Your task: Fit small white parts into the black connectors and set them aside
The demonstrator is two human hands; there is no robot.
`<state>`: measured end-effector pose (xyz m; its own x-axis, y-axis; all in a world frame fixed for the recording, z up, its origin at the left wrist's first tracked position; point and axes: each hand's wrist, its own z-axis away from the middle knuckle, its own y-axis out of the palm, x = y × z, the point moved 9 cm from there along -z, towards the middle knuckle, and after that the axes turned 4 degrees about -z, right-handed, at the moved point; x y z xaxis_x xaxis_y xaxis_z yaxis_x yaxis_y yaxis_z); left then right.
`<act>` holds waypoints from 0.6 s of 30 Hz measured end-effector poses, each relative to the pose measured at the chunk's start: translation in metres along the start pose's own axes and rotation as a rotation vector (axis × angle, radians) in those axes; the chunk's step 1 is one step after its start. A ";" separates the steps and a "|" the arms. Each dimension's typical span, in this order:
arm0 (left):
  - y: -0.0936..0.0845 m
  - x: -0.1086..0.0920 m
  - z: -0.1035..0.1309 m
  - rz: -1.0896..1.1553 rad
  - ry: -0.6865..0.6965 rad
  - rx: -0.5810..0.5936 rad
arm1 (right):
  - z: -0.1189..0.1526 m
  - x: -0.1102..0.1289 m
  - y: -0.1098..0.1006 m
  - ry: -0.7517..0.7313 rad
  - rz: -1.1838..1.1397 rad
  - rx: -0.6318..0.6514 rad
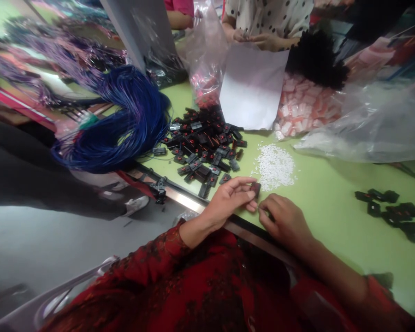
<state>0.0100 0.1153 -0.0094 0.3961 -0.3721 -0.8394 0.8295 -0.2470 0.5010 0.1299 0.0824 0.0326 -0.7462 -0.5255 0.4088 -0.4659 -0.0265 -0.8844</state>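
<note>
Between the thumb and fingers of my left hand (233, 197) is a small black plastic connector housing (256, 187), held above the table's front edge. Just to its right, my right hand (284, 216) has its fingers curled, thumb and index pinched together close to the housing. Whatever sits in that pinch is too small to make out. A heap of similar black connector housings (207, 147), some with red parts, lies beyond my left hand. Past both hands, tiny white plastic pieces (275, 167) are spread in a pile on the green table (327, 193).
A thick bundle of blue wires (124, 120) lies at the left. Several black housings (392, 212) sit apart at the right. Behind are a white sheet (252, 87), a bag of pale orange pieces (307, 103) and clear plastic (373, 124). Another person's hands (259, 40) are across the table.
</note>
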 end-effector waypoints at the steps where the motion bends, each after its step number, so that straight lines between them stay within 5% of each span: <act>1: 0.000 0.002 0.000 0.009 -0.011 0.001 | 0.000 0.000 0.000 0.006 0.003 -0.001; 10: 0.008 0.009 0.000 0.031 -0.015 0.034 | 0.005 -0.032 -0.015 0.511 -0.745 -0.088; 18: 0.016 0.007 0.003 -0.040 0.022 0.042 | 0.005 -0.032 -0.016 0.582 -0.823 -0.096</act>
<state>0.0250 0.1060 -0.0069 0.3723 -0.3414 -0.8630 0.8278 -0.2983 0.4751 0.1634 0.0959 0.0321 -0.2799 0.1222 0.9522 -0.9572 -0.1116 -0.2670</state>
